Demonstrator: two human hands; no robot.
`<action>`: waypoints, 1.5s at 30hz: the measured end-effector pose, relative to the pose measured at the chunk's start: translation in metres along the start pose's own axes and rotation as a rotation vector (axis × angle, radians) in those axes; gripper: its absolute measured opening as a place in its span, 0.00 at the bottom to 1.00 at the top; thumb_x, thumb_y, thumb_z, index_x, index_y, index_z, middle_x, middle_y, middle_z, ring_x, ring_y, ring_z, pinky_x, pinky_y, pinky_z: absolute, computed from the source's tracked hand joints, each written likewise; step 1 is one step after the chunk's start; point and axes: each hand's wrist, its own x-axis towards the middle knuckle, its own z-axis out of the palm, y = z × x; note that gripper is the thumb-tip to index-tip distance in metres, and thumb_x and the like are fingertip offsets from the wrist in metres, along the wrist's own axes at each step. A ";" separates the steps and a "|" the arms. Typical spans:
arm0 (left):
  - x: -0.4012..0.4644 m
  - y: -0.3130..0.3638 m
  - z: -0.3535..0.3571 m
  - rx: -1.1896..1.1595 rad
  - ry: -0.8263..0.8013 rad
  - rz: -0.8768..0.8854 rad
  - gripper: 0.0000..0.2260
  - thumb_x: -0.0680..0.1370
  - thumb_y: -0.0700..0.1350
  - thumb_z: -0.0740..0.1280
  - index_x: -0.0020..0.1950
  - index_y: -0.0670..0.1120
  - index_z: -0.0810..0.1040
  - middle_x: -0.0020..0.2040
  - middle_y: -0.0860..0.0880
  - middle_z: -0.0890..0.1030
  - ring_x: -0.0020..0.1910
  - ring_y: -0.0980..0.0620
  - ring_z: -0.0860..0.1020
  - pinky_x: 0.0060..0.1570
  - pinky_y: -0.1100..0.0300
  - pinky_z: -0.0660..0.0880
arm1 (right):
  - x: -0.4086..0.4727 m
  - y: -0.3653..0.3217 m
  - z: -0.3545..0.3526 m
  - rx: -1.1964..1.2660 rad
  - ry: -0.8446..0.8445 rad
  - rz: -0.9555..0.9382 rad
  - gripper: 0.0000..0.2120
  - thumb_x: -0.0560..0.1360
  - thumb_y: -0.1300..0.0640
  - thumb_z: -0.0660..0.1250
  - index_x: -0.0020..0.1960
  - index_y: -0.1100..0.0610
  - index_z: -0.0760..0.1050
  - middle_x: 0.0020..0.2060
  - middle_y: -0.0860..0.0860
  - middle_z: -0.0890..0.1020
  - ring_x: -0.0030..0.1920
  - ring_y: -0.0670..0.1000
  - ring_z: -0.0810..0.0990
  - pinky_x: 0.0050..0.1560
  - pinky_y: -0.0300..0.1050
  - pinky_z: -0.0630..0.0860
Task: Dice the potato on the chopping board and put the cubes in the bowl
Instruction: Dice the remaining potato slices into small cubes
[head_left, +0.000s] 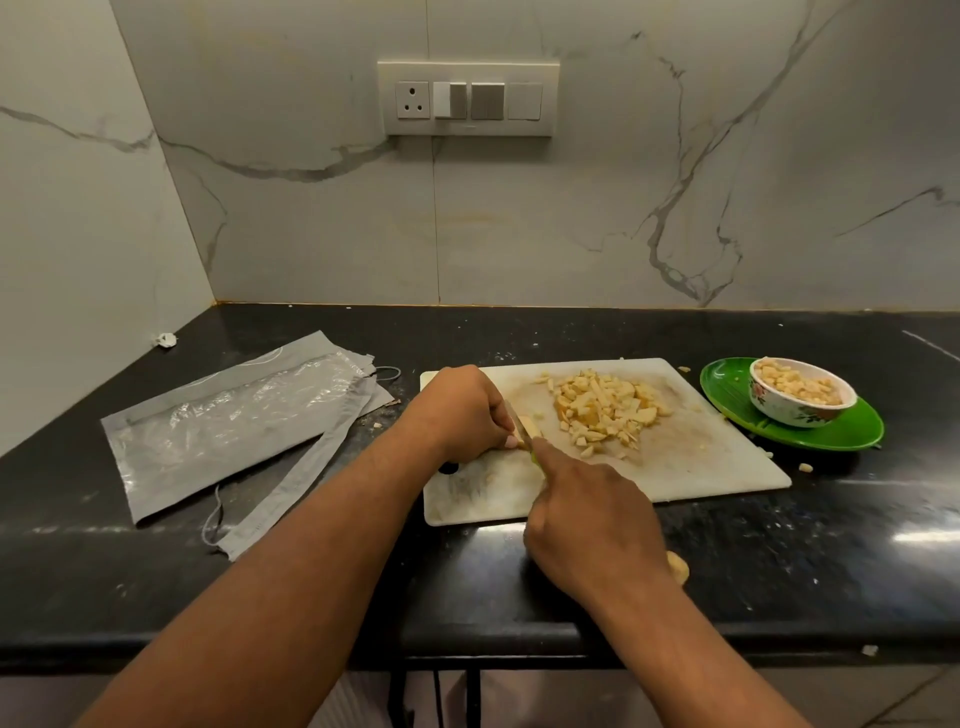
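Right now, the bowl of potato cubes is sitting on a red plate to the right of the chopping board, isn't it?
Not quite: the plate is green, not red, as the head view shows. The rest holds: the bowl of potato cubes sits on it, right of the chopping board.

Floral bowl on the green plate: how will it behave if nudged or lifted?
The bowl looks ceramic, so probably rigid and breakable. It is nearly full of potato cubes, so likely heavy for its size, and cubes may spill if tilted. It sits off-centre on the glossy green plate, so a push might slide it rather than tip it.
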 end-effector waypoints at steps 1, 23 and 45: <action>0.001 0.000 0.000 -0.005 -0.004 -0.003 0.05 0.72 0.48 0.81 0.45 0.50 0.89 0.41 0.54 0.85 0.41 0.57 0.81 0.46 0.60 0.81 | -0.005 0.003 0.000 0.005 0.008 -0.004 0.30 0.76 0.53 0.55 0.78 0.44 0.60 0.50 0.50 0.82 0.47 0.53 0.78 0.44 0.49 0.73; 0.004 -0.008 0.000 -0.027 -0.003 0.011 0.05 0.71 0.49 0.82 0.43 0.54 0.89 0.38 0.58 0.86 0.42 0.58 0.83 0.43 0.63 0.80 | -0.005 0.010 0.003 0.008 0.046 -0.021 0.30 0.77 0.54 0.55 0.79 0.43 0.60 0.53 0.49 0.82 0.49 0.52 0.78 0.44 0.48 0.71; 0.002 -0.027 -0.001 -0.383 0.249 0.000 0.02 0.79 0.48 0.75 0.48 0.52 0.87 0.40 0.54 0.86 0.38 0.57 0.85 0.43 0.61 0.82 | -0.006 0.016 0.005 0.002 0.061 -0.017 0.33 0.75 0.54 0.55 0.78 0.39 0.58 0.43 0.49 0.79 0.40 0.51 0.74 0.39 0.47 0.70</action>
